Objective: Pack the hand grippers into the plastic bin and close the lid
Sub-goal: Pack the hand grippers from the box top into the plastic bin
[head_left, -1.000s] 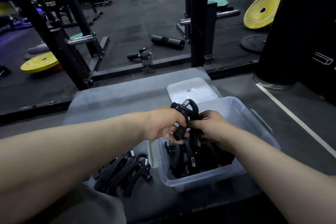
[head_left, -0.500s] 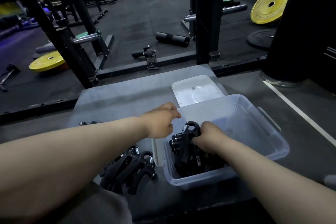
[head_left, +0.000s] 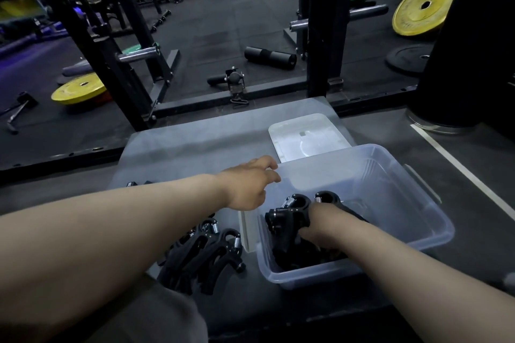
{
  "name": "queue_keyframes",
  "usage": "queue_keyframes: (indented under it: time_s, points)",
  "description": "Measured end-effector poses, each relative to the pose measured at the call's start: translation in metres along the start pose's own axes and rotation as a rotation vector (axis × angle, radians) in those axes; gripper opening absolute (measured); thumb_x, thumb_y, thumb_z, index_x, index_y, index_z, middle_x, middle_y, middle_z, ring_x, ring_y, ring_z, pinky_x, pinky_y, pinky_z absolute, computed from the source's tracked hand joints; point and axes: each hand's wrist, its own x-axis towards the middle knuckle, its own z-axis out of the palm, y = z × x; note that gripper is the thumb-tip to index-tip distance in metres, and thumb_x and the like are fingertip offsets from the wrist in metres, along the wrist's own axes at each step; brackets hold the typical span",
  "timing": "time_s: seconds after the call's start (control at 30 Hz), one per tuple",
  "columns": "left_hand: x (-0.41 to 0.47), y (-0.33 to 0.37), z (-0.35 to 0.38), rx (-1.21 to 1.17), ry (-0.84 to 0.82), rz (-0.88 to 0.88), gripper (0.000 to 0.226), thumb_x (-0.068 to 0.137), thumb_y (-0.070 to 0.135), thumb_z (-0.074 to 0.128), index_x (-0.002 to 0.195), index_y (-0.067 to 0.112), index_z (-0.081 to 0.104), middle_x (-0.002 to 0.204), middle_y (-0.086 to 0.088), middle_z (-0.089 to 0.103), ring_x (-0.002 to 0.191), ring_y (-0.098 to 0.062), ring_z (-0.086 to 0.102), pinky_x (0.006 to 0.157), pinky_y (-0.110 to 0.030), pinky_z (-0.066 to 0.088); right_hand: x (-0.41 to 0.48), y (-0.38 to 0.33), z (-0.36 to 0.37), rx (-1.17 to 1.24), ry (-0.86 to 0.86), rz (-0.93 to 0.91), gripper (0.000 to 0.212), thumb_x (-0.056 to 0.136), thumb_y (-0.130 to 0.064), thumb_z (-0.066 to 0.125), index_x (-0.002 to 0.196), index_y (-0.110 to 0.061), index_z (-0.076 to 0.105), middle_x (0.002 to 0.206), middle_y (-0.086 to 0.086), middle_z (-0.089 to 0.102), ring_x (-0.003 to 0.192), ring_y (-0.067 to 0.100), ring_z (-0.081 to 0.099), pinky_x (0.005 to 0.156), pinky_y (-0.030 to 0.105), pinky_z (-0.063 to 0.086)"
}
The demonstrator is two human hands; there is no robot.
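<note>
A clear plastic bin [head_left: 412, 203] stands on a grey mat, with several black hand grippers [head_left: 289, 214] packed upright in its near left corner. My right hand [head_left: 320, 224] is down inside the bin, fingers closed around those grippers. My left hand [head_left: 248, 182] hovers just outside the bin's left rim, fingers loosely apart and holding nothing. A pile of more black hand grippers [head_left: 203, 256] lies on the mat left of the bin, partly hidden by my left forearm. The white lid [head_left: 306, 135] lies flat behind the bin.
The grey mat [head_left: 195, 145] ends at a black rack base just beyond. Rack uprights [head_left: 317, 25], yellow weight plates [head_left: 79, 89], a black foam roller [head_left: 270, 57] and a bar attachment [head_left: 234, 81] lie on the gym floor beyond. A dark punching-bag base [head_left: 468, 64] stands right.
My right hand has pushed the gripper down into the bin among the others. My left hand let go of it and drew back to the left of the rim.
</note>
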Motion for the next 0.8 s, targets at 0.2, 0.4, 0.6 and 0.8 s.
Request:
queue_keyframes:
  time_s: [0.2, 0.4, 0.6, 0.8]
  points:
    - [0.002, -0.001, 0.002, -0.003, 0.006, -0.004, 0.051, 0.094, 0.019, 0.046, 0.144, 0.026, 0.042, 0.154, 0.008, 0.018, 0.139, -0.018, 0.032, 0.110, -0.038, 0.037, 0.002, -0.001, 0.004, 0.106, 0.096, -0.063, 0.022, 0.089, -0.033, 0.052, 0.100, -0.014, 0.057, 0.085, 0.002, 0.064, 0.078, 0.019, 0.060, 0.062, 0.027, 0.041]
    - [0.000, -0.001, 0.003, -0.019, 0.001, -0.004, 0.053, 0.093, 0.016, 0.047, 0.145, 0.026, 0.042, 0.154, 0.011, 0.015, 0.140, -0.018, 0.031, 0.110, -0.038, 0.038, 0.000, -0.003, 0.008, 0.049, -0.021, -0.059, 0.040, 0.092, -0.035, 0.048, 0.127, -0.015, 0.048, 0.116, 0.008, 0.064, 0.107, 0.027, 0.060, 0.087, 0.034, 0.046]
    - [-0.002, 0.002, 0.008, -0.014, 0.020, -0.016, 0.064, 0.090, 0.014, 0.046, 0.150, 0.029, 0.029, 0.153, 0.013, 0.012, 0.139, -0.026, 0.028, 0.111, -0.039, 0.034, 0.006, -0.005, 0.015, -0.005, 0.000, -0.021, 0.050, 0.084, -0.037, 0.048, 0.127, -0.011, 0.044, 0.111, 0.009, 0.065, 0.102, 0.027, 0.062, 0.090, 0.037, 0.049]
    - [-0.001, 0.002, 0.007, -0.057, 0.008, -0.074, 0.079, 0.092, 0.017, 0.048, 0.157, 0.022, 0.003, 0.161, 0.007, 0.002, 0.148, -0.024, 0.013, 0.118, -0.034, 0.019, 0.010, -0.006, 0.025, -0.117, -0.051, 0.032, 0.067, 0.091, -0.045, 0.042, 0.139, 0.000, 0.030, 0.130, 0.017, 0.058, 0.121, 0.033, 0.054, 0.102, 0.041, 0.040]
